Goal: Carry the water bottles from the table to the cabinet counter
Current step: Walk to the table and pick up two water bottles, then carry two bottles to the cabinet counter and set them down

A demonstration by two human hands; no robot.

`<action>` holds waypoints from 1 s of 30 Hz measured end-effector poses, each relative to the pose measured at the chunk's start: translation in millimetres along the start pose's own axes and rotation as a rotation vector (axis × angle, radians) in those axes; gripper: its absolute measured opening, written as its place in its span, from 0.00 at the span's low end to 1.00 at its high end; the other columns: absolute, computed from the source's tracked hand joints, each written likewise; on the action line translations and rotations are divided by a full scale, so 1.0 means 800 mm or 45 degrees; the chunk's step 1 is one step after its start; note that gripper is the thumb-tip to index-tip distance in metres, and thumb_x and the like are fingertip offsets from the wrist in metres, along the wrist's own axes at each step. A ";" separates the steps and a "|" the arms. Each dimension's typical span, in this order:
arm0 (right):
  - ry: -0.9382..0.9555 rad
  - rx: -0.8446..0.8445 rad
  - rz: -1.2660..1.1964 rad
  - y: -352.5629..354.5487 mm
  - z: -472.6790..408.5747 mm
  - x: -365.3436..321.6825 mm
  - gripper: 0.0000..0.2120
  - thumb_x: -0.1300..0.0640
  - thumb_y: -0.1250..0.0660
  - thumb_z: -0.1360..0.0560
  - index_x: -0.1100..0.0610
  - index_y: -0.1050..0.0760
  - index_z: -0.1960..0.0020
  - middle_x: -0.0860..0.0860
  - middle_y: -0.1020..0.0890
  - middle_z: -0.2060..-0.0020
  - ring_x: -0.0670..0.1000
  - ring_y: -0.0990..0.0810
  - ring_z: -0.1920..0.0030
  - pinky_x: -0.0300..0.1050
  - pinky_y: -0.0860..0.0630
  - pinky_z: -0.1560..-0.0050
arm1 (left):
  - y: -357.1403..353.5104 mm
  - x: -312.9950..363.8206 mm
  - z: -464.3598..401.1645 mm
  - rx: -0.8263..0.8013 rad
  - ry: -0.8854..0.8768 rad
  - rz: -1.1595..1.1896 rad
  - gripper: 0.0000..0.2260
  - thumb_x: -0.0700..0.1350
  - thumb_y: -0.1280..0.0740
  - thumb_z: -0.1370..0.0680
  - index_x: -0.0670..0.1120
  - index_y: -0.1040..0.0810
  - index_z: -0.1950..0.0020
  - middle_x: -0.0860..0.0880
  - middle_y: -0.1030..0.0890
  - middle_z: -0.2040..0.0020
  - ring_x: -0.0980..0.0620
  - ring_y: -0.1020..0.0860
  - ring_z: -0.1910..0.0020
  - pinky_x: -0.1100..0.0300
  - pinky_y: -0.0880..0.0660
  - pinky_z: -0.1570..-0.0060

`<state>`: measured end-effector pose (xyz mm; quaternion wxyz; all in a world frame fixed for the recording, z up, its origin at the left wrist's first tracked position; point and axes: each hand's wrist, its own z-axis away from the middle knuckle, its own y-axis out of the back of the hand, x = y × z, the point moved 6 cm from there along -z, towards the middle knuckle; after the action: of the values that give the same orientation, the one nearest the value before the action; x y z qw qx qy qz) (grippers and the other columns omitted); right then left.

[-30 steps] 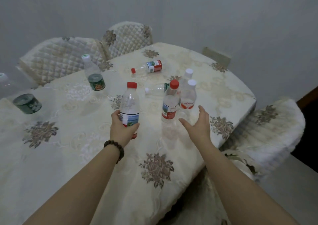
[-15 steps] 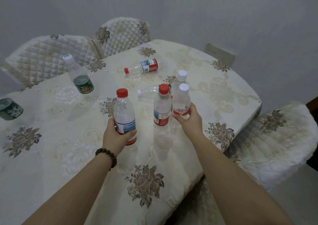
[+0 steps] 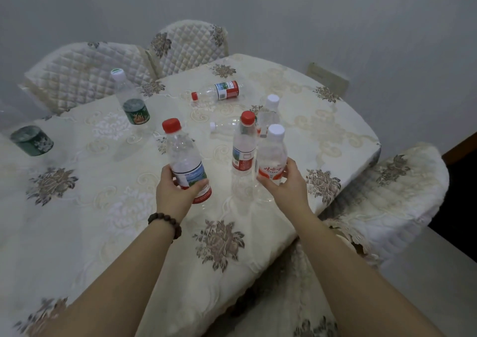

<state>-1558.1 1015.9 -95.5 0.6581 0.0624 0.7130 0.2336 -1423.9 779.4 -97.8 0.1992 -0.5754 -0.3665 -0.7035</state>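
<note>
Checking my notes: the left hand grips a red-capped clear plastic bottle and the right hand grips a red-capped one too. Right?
Not quite. In the head view the right hand grips a white-capped clear plastic bottle; the left hand does grip the red-capped clear plastic bottle.

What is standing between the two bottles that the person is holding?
In the head view, an upright red-capped bottle stands on the table between the bottle in the left hand and the white-capped bottle in the right hand.

Dim, flat bluish indoor light, soft faint shadows, wide-angle bending at edges, corners blurred
</note>
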 end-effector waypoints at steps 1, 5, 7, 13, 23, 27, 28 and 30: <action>0.009 -0.026 -0.009 -0.006 0.012 -0.005 0.27 0.47 0.23 0.34 0.48 0.30 0.39 0.45 0.21 0.47 0.44 0.23 0.48 0.40 0.26 0.51 | 0.010 0.001 0.009 0.028 -0.004 0.010 0.27 0.43 0.22 0.33 0.46 0.30 0.38 0.52 0.25 0.45 0.53 0.26 0.48 0.60 0.28 0.50; 0.043 -0.158 -0.058 -0.046 0.053 -0.030 0.27 0.49 0.23 0.33 0.47 0.30 0.39 0.44 0.22 0.47 0.43 0.24 0.47 0.41 0.25 0.48 | 0.059 -0.011 0.041 0.138 0.012 0.033 0.26 0.43 0.22 0.33 0.47 0.30 0.40 0.52 0.25 0.45 0.52 0.26 0.47 0.60 0.28 0.50; 0.069 -0.233 -0.091 -0.075 0.069 -0.045 0.26 0.49 0.23 0.34 0.45 0.31 0.40 0.43 0.22 0.47 0.43 0.23 0.47 0.41 0.24 0.48 | 0.093 -0.022 0.055 0.203 0.033 0.040 0.25 0.43 0.22 0.33 0.48 0.30 0.41 0.51 0.24 0.45 0.52 0.26 0.47 0.60 0.28 0.50; 0.189 -0.488 -0.104 -0.185 0.126 -0.099 0.28 0.49 0.23 0.34 0.46 0.31 0.39 0.44 0.22 0.46 0.44 0.23 0.46 0.47 0.22 0.46 | 0.228 -0.071 0.112 0.521 0.133 0.061 0.26 0.43 0.22 0.33 0.46 0.30 0.39 0.50 0.23 0.45 0.51 0.25 0.48 0.60 0.28 0.51; 0.445 -1.018 -0.110 -0.373 0.365 -0.200 0.27 0.47 0.23 0.34 0.48 0.31 0.39 0.45 0.21 0.47 0.44 0.22 0.47 0.45 0.22 0.49 | 0.485 -0.170 0.339 1.115 0.292 0.159 0.28 0.45 0.20 0.36 0.48 0.28 0.40 0.50 0.21 0.45 0.50 0.22 0.45 0.55 0.25 0.46; 0.540 -1.231 -0.128 -0.424 0.505 -0.234 0.25 0.46 0.23 0.34 0.46 0.30 0.41 0.42 0.20 0.49 0.40 0.22 0.50 0.41 0.23 0.53 | 0.577 -0.204 0.483 1.390 0.362 0.120 0.25 0.46 0.20 0.36 0.51 0.28 0.45 0.53 0.21 0.50 0.50 0.21 0.49 0.53 0.22 0.51; 0.569 -1.286 -0.133 -0.435 0.542 -0.241 0.24 0.47 0.23 0.34 0.46 0.30 0.42 0.42 0.20 0.50 0.41 0.21 0.50 0.40 0.23 0.52 | 0.597 -0.212 0.519 1.455 0.373 0.122 0.26 0.46 0.20 0.36 0.50 0.29 0.44 0.53 0.22 0.50 0.51 0.22 0.49 0.55 0.23 0.51; 0.632 -1.400 -0.117 -0.455 0.617 -0.252 0.24 0.47 0.23 0.34 0.46 0.30 0.43 0.43 0.20 0.49 0.43 0.21 0.49 0.41 0.24 0.50 | 0.632 -0.231 0.593 1.576 0.413 0.138 0.26 0.44 0.21 0.35 0.49 0.29 0.42 0.53 0.22 0.49 0.51 0.22 0.49 0.59 0.26 0.51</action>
<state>-975.6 738.5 -75.4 0.4174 -0.3742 0.6219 0.5468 -706.6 776.8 -96.8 0.5826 -0.2580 -0.6405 -0.4287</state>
